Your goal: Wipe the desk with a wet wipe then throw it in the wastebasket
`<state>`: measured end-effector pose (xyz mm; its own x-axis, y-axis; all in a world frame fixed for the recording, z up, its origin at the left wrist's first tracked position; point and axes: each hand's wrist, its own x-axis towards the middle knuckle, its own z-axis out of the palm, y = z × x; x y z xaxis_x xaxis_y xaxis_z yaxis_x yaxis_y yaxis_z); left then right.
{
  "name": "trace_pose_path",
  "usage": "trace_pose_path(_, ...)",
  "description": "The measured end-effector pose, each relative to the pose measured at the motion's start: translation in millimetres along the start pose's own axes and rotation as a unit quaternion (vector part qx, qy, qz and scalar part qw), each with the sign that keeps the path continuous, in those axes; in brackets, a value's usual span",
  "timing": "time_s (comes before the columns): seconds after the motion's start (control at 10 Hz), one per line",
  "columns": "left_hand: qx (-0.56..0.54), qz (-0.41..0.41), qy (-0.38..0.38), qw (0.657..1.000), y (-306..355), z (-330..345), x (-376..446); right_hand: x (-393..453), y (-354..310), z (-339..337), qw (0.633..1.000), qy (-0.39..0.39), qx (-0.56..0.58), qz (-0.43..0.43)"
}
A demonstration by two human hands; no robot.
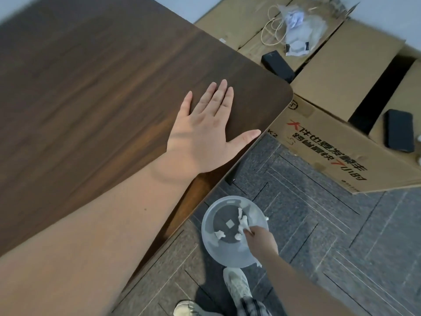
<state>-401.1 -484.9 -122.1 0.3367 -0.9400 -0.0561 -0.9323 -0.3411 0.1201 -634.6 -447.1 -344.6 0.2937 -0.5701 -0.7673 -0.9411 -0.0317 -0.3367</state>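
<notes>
The dark wooden desk point(95, 92) fills the left of the view. My left hand point(205, 128) lies flat on it near its rounded right corner, fingers spread, holding nothing. On the floor below the desk edge stands a translucent round wastebasket point(211, 252) with several crumpled white wipes inside. My right hand point(259, 238) reaches down over its rim, fingertips pinched on a white wet wipe point(243, 222) that hangs inside the basket.
Cardboard boxes point(337, 71) stand to the right of the desk, carrying two black devices point(398, 131), a cord and a plastic bag point(296, 26). The floor is grey patterned carpet point(341, 236). My shoes point(237, 286) are just below the wastebasket.
</notes>
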Motion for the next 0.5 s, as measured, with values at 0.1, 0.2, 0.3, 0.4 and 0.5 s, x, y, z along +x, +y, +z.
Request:
trace_pose_path(0.1, 0.012, -0.001, -0.008, 1.000, 1, -1, 1, 14, 3, 20, 1.000, -0.022, 0.010, 0.017)
trace_pose_path(0.2, 0.020, 0.001, -0.001, 1.000, 1, 0, 0, 24, 4, 30, 0.998, -0.065, 0.002, 0.013)
trace_pose_path(0.3, 0.017, 0.001, -0.008, 1.000, 2, -2, 1, 26, 4, 31, 0.994, -0.108, -0.002, 0.026)
trace_pose_path(0.4, 0.014, -0.001, -0.013, 1.000, 2, -4, 1, 14, -5, 9, 0.995, -0.101, -0.004, -0.002)
trace_pose_path(0.5, 0.006, -0.008, -0.034, 0.999, 2, -7, -3, -4, -17, -20, 0.994, -0.103, -0.010, -0.033)
